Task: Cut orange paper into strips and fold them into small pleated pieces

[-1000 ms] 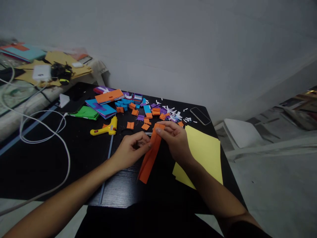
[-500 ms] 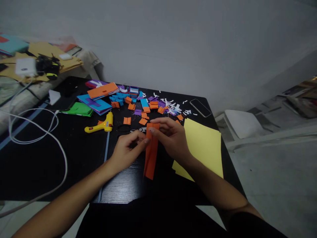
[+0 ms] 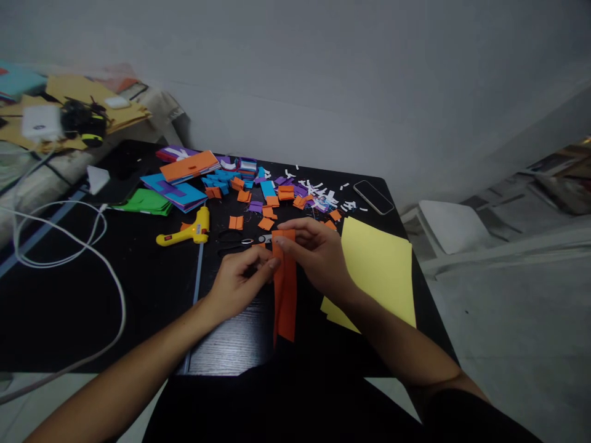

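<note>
hands: both on the same thing. right hand grips the top of an orange strip, thumb on the face, fingers behind. left hand pinches its left edge a little lower, thumb tip at the edge, fingers curled; how firmly, cannot tell.

change: a second ago the strip slanted, lower end swung toward the left forearm; now it hangs nearly straight toward the wearer, its lower end parted into two layers. the grips look much the same. i judge the strip is being turned and aligned along its lengthwise fold, handling under way rather than finished.

position: strip lies between the hands, top end at the right thumb, lower end free below both, over the near part of the black counter.

just beyond the left hand: scissors, partly hidden. right forearm crosses yellow sheets. left of the scissors, a yellow glue gun.

farther: small folded orange pieces, white paper scraps, a phone near the right corner; green folded paper and an orange-topped stack leftward. grey wall behind.
</note>
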Available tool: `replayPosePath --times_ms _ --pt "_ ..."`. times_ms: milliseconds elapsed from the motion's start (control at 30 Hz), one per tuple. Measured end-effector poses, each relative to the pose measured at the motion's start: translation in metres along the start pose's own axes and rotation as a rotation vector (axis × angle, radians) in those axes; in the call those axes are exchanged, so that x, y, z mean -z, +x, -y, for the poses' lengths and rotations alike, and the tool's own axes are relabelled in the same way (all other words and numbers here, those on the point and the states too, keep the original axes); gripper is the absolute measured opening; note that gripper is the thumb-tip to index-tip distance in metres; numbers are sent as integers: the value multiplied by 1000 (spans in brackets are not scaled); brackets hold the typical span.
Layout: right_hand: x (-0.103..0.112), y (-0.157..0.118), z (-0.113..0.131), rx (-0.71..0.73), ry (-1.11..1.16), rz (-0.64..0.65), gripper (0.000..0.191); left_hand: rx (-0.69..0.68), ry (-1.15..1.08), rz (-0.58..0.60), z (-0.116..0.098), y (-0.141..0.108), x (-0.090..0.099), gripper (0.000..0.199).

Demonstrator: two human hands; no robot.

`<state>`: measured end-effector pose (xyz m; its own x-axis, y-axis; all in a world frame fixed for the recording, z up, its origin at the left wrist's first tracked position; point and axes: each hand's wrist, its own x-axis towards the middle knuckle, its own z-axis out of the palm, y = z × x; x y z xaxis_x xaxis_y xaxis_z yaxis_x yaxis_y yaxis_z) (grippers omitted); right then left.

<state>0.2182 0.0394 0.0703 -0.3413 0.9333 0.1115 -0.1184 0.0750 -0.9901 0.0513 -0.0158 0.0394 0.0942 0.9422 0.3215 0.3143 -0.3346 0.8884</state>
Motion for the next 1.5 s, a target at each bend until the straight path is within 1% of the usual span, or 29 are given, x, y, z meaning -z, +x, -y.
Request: replayPosePath --times_ms 100,167,233,300,367,467,533,700,900,1200,1300,1500 --pt "2 1 -2 -16 0 16 26 -3 13 14 2 1 2 24" --pt "3 2 -2 -37 1 42 27 -8 20 -9 4 2 5 22" --pt "6 4 -3 -63 6 90 30 -14 10 -96 7 2 9 16" --pt "8 5 -4 -83 5 151 31 -45 -1 -194 10 3 14 15" --pt "9 6 -4 -89 -16 209 31 -110 12 -224 12 4 18 19" --pt "10 7 -4 -87 -55 266 29 -213 72 -192 13 6 23 14" --pt "10 6 -4 -85 -68 278 28 -239 104 -184 13 7 24 8" --pt "10 6 -4 -90 -77 257 26 -207 122 -208 13 5 23 5" --pt "9 5 -3 -97 -58 262 25 -227 97 -225 12 4 21 5" --pt "10 5 -4 -102 -74 274 30 -203 77 -219 13 4 20 5" --pt "11 6 -5 -106 -70 277 30 -217 75 -207 14 5 21 5" --pt "12 6 -4 -106 -82 270 29 -244 104 -179 14 7 26 12"
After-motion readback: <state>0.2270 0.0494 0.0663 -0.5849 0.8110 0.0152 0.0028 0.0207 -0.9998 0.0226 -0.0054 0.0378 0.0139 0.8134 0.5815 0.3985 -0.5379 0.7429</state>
